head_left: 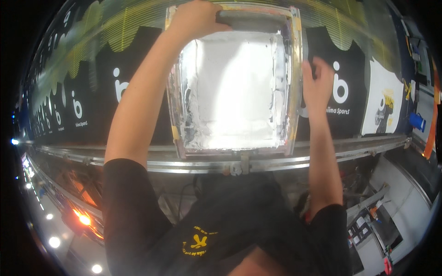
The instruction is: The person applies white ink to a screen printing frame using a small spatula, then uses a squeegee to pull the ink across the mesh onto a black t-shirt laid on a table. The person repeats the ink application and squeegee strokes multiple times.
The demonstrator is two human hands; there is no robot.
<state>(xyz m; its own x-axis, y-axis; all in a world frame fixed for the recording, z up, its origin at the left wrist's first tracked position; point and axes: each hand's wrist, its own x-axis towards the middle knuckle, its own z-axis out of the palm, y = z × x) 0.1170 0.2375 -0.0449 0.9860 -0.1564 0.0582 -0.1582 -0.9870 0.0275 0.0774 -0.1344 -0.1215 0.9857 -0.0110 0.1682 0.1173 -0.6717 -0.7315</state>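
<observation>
Frame (296,83), top centre: rough, crusted rim. White paste (244,92) within: glossy, ridged edges. Black panel (355,92), upper right: matt cloth. Rail (202,166), centre: shiny metal.

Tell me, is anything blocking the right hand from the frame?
Nothing visible stands between the right hand and the frame. The hand is just beside the frame's right side, over black fabric; whether it touches the frame, I can't tell.

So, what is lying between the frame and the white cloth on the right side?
A black cloth with a white print lies there in the head view, partly hidden behind the right hand.
</observation>
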